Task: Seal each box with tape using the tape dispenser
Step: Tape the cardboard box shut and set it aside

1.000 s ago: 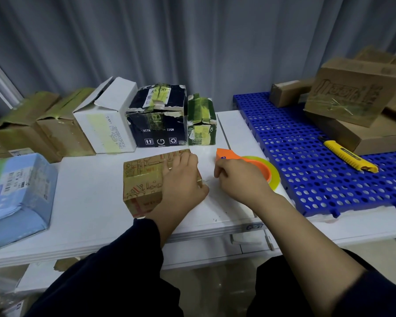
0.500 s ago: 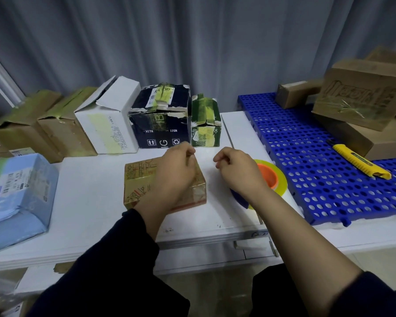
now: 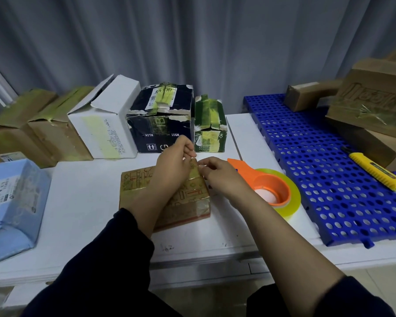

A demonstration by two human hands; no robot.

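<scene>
Fingers [image 3: 189, 149] of left hand [image 3: 172, 170] and right hand [image 3: 220, 177] curl over the glossy, taped brown box [image 3: 135, 186]; grip unclear.

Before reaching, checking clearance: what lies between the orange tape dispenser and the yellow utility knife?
Only the blue perforated plastic mat, bare there, in the head view.

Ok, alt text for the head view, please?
The left hand and right hand meet at the far right corner of a printed brown box on a white table, fingers curled. An orange tape dispenser lies beside it; taped boxes line the back.
</scene>
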